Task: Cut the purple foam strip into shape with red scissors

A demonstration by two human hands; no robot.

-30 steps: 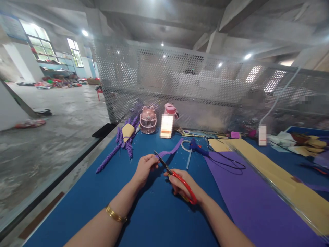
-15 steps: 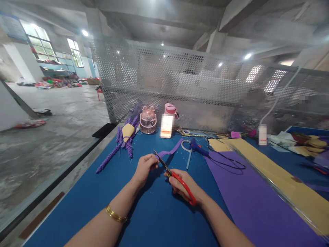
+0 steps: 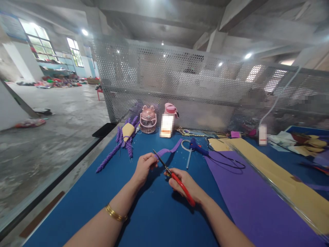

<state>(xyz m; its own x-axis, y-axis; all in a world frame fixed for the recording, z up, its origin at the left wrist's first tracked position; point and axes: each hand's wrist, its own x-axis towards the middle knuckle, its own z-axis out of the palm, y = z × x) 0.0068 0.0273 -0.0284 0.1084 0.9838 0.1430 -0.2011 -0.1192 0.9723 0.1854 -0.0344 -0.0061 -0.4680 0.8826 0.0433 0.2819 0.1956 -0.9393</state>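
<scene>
My left hand pinches one end of a narrow purple foam strip that trails away to the upper right over the blue table. My right hand is closed round the red handles of a pair of scissors. The dark blades point up and left and meet the strip right beside my left fingers. A gold bangle sits on my left wrist.
A large purple foam sheet and a yellow sheet lie to the right. A blue glue gun with its cord rests behind the strip. Purple lavender-like stems, a pink cup and a pink bottle stand before the perforated metal screen.
The scissor handles have drawn together a little and my right hand has crept slightly up and left along the strip. My left hand keeps its pinch in the same place.
</scene>
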